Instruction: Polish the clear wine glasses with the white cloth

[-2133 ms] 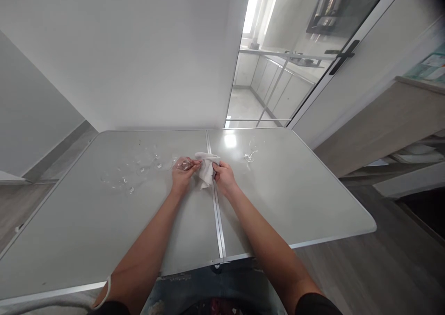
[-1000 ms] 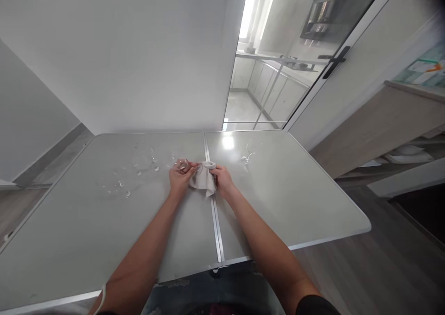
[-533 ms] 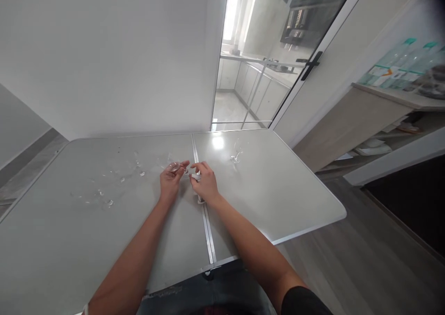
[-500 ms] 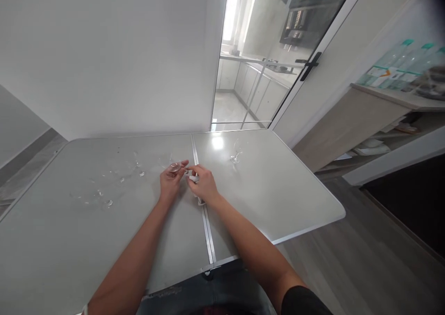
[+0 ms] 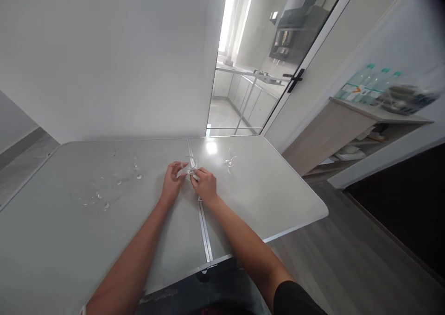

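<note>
Between my hands is a clear stemmed glass (image 5: 190,166), tilted, its outline faint. My right hand (image 5: 206,184) is closed at its near right side, with a small white piece (image 5: 196,178) between the fingers; its kind is unclear. My left hand (image 5: 171,181) curves around the glass's left side, thumb and fingers apart, fingertips close to or touching it. Another clear stemmed glass (image 5: 230,161) is to the right of my hands on the table. More clear glassware (image 5: 138,176) rests to the left, hard to make out against the pale surface.
The pale table (image 5: 264,199) has a metal seam (image 5: 205,234) down its middle and a white wall (image 5: 114,65) behind it. Beyond the far edge is a glass door (image 5: 250,88). A wooden shelf (image 5: 347,120) bearing several bottles (image 5: 361,85) stands at right.
The glass has moved right, from my left hand's grasp towards my right hand, and my left fingers have spread. The view has shifted slightly to the right.
</note>
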Demonstrator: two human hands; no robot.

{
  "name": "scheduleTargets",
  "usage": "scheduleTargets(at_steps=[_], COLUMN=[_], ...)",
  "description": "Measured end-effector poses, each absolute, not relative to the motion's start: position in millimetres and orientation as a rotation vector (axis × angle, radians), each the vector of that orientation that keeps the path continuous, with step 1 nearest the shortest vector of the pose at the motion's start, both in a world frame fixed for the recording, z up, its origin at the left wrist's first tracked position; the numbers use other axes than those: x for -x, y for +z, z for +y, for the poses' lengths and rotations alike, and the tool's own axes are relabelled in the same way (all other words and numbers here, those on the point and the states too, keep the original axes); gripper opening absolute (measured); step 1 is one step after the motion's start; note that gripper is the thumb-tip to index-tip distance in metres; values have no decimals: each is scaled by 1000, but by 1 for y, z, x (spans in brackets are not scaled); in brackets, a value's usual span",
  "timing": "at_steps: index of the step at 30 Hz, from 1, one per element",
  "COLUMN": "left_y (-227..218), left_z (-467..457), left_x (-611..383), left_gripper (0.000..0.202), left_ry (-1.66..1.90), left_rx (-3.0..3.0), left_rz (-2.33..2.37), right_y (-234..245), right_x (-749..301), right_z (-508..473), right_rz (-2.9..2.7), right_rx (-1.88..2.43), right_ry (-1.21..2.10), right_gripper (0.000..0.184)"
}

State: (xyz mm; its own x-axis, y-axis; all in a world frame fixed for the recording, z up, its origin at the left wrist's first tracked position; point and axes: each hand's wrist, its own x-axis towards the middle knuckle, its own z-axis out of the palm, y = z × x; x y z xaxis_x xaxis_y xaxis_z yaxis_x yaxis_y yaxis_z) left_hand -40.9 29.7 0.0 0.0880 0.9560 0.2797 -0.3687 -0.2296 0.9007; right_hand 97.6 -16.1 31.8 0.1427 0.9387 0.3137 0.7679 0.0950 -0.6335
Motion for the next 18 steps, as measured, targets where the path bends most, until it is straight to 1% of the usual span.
scheduleTargets(at_steps=[2,3,6,10,12,15,18], left_y=[-2,-3,-5,-6,-5,-4,-5], left_z=[29,28,27,26,26,25,25], left_x=[43,44,45,43,42,41,42], left_gripper=[44,43,55,62,62,63,65], left_ry=[1499,1502,1370,1208,1214,1210,1170], left_rx=[-1122,-1102,-1103,-1216,-1255,-1268,-1278], left_rz=[734,756,792,811,833,869,894], right_y=[41,46,62,71,67,54,40], right_x=[-106,-112,-151,-240,-285,-329,-344], right_z=[-20,-24,-38,-45,-38,-18,0], right_rz=[-1508,-1432,-1224,-983,-970,-1069,-1095], right_rx=[1591,1521,1420,1720,1877,2021,2065], right_ry=[333,349,324,52,-14,38,93], right_gripper=[17,16,15,32,34,32,31])
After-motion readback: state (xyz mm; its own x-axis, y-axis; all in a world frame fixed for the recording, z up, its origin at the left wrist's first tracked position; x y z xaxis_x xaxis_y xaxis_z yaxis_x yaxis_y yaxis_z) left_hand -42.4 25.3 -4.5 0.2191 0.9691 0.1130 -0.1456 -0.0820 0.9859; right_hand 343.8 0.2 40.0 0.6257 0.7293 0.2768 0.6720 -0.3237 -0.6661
